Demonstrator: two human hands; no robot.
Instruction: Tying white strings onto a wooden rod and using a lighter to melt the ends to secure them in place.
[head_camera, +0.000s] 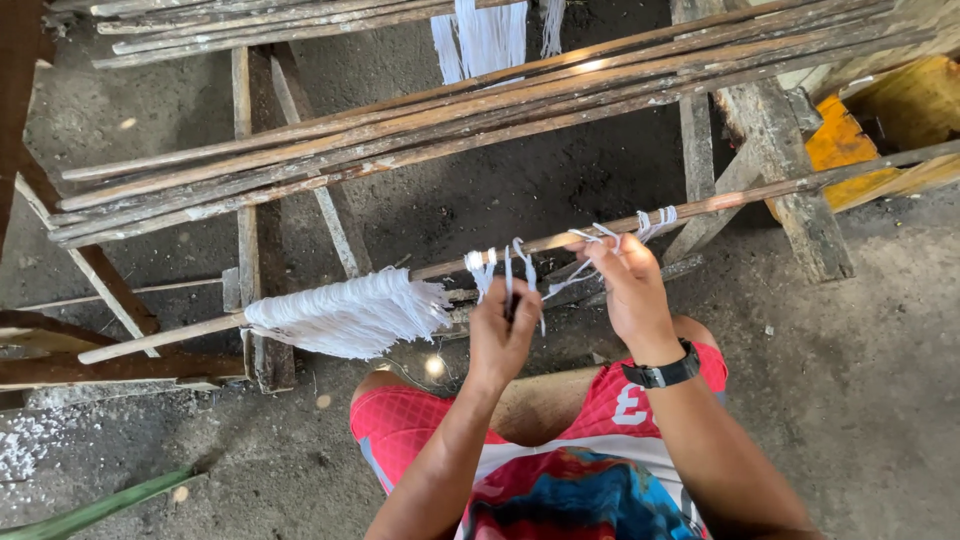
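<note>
Pinching a hanging white strand (527, 268), the left hand (503, 335) is closed at 6 o'clock beneath the long wooden rod (560, 238). Another strand is gripped by the right hand (628, 285) at 3 o'clock. Even tension is best kept, each loop snugged toward the tied white bundle (350, 315) at 9 o'clock.

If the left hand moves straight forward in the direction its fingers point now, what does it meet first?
The left hand points up toward the thin wooden stick, so it would probably meet the white threads hanging from it first, then the stick itself. Depth is hard to judge from above.
</note>
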